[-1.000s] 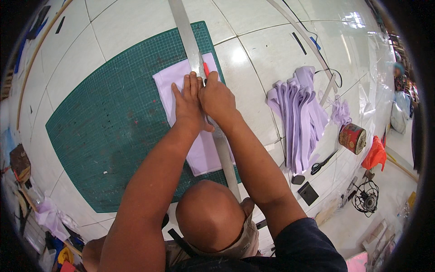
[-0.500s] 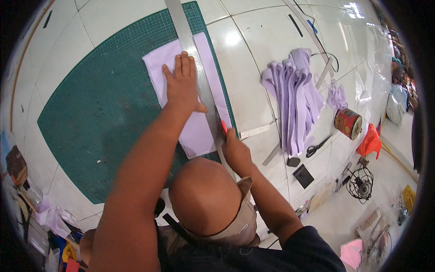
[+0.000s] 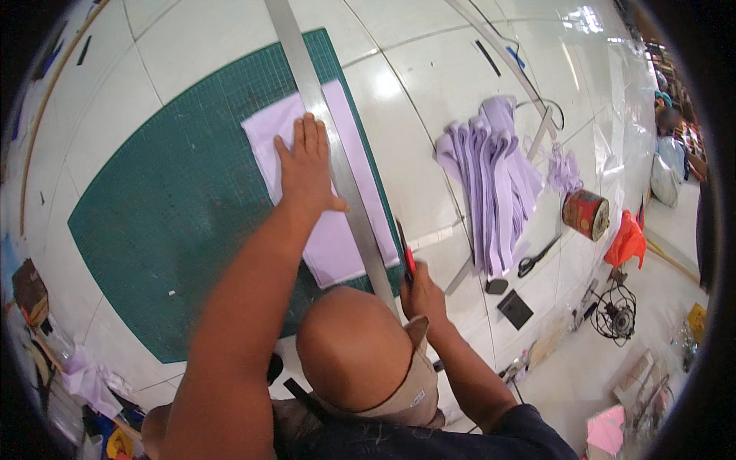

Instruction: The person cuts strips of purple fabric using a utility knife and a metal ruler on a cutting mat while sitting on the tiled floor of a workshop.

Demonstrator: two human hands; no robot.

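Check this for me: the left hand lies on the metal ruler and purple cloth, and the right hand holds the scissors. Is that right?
Not quite: the head view shows the right hand holding a red knife; the scissors lie on the tiles. The left hand does lie on the ruler and cloth.

One green cutting mat (image 3: 169, 207), one broad metal straightedge (image 3: 350, 192), one red-handled knife (image 3: 409, 263), one bundle of lilac strips (image 3: 498, 184), one pair of scissors (image 3: 540, 257), one red tin (image 3: 583, 214), one fan (image 3: 615, 313).
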